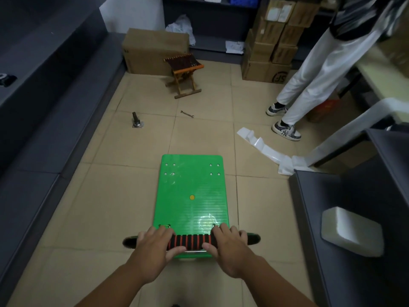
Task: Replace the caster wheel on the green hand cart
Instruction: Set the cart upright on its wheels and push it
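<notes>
Both hands are wrapped on the bar! The left hand point(152, 242) and right hand point(225, 242) each curl round the ends of the black foam handle point(190, 241), which is ringed in red. Just beyond the knuckles lies the green hand cart point(192, 196), a flat, ribbed, round-cornered deck. Well ahead of the left hand, a metal caster wheel point(136, 120) sits plate-down on the tiled floor point(99, 196), with a slim wrench point(187, 114) nearby.
</notes>
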`<state>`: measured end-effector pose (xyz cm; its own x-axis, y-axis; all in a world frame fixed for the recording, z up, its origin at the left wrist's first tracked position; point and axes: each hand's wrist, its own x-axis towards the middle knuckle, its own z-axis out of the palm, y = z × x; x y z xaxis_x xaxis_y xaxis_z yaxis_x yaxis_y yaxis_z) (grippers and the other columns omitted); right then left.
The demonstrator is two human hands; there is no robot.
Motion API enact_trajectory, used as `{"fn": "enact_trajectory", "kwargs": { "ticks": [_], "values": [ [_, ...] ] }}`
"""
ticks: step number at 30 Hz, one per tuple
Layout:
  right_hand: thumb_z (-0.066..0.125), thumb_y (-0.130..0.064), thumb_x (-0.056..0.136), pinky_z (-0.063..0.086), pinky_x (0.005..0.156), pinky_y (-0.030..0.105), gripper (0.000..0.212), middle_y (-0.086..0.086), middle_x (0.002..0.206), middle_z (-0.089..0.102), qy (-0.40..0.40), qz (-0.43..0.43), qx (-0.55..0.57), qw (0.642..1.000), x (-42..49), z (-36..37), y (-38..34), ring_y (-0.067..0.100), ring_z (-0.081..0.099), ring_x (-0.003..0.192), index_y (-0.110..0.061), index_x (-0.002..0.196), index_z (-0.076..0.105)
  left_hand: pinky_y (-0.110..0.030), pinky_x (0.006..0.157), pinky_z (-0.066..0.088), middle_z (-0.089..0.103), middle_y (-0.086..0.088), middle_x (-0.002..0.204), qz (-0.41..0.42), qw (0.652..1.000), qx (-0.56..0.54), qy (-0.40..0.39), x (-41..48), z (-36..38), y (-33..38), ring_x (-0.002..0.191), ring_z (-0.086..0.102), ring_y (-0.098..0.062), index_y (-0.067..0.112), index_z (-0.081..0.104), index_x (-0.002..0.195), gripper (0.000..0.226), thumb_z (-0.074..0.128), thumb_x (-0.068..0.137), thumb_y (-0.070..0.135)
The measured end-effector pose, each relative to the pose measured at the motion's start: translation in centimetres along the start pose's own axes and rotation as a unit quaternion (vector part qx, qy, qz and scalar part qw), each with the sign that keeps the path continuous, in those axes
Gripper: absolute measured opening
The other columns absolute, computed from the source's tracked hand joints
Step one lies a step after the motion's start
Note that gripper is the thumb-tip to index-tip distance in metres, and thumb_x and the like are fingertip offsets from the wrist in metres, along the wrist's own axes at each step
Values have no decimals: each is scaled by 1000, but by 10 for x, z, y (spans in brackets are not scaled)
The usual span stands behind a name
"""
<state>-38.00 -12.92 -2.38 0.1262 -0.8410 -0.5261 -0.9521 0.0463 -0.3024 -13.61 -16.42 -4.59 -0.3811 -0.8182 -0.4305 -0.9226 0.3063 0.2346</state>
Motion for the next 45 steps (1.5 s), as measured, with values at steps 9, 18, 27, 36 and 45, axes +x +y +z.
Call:
{"fn": "enact_trajectory", "kwargs": {
  "ticks": [9, 18, 27, 36, 45],
  "values": [
    [27, -63, 101, 29, 106, 49, 50, 0, 128, 45, 8, -2, -14, 1000, 127, -92, 10, 25, 42, 116, -24, 129, 41, -32, 87, 27, 47, 18, 110, 1, 1000, 2, 19, 136, -76, -27, 100, 39, -8, 37, 49, 123, 57, 29, 90, 79],
    [25, -63, 101, 31, 104, 47, 50, 0, 128, 45, 4, -6, -29, 1000, 264, -186, 30, 24, 43, 115, -25, 129, 40, -33, 84, 24, 44, 19, 106, -1, 1000, -21, 23, 280, -153, -54, 99, 38, -8, 38, 49, 119, 84, 5, 72, 91],
    [24, -65, 100, 31, 106, 46, 51, -3, 125, 45, 20, 3, -41, 999, 379, -261, 43, 21, 45, 113, -28, 131, 40, -33, 94, 28, 48, 15, 110, -2, 999, -31, 27, 404, -213, -83, 101, 38, -11, 33, 50, 117, 59, 29, 90, 81],
    [23, -67, 99, 34, 105, 46, 53, -3, 123, 46, 27, 10, -44, 999, 449, -302, 54, 20, 47, 111, -28, 130, 40, -33, 94, 28, 43, 15, 105, -2, 999, -17, 39, 475, -249, -95, 98, 35, -10, 32, 49, 118, 63, 24, 89, 82],
    [22, -67, 99, 35, 104, 47, 54, -2, 124, 47, 29, 8, -50, 998, 459, -309, 57, 20, 48, 111, -27, 130, 40, -34, 98, 30, 52, 8, 115, -5, 999, -8, 52, 484, -254, -95, 108, 45, -16, 29, 51, 121, 57, 32, 95, 76]
  ]
}}
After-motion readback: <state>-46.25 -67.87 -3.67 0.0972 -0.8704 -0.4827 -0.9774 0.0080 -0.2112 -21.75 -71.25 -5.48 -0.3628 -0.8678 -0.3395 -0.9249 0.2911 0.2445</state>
